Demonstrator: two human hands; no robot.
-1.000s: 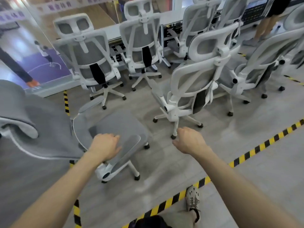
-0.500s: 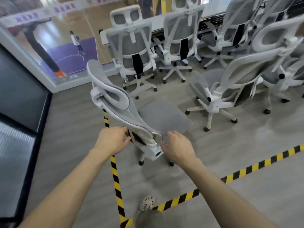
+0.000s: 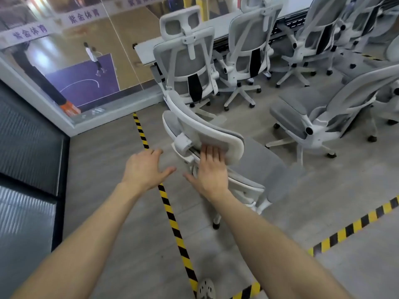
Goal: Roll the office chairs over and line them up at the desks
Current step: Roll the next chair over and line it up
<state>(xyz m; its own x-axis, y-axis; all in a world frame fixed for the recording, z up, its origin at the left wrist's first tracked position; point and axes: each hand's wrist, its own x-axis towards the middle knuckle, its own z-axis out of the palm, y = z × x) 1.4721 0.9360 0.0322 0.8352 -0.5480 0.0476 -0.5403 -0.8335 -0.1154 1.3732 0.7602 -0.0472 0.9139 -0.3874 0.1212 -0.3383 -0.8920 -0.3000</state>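
Pressing the right hand (image 3: 212, 169) flat, fingers straight, on the headrest (image 3: 216, 134) of the chair (image 3: 259, 162); holding the left hand (image 3: 144, 169) spread, touching nothing, just beside. Parked by the tape (image 3: 171, 214), near a second chair (image 3: 183, 67) at the desk (image 3: 144, 48), with bare floor (image 3: 103, 169) leftward.

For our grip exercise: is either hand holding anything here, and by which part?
Nothing is gripped. The right hand presses flat fingers on the nearest chair's headrest; the left hand hovers free.

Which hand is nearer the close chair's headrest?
Right. The right hand presses flat on the headrest; the left hand hovers open to its left, not touching.
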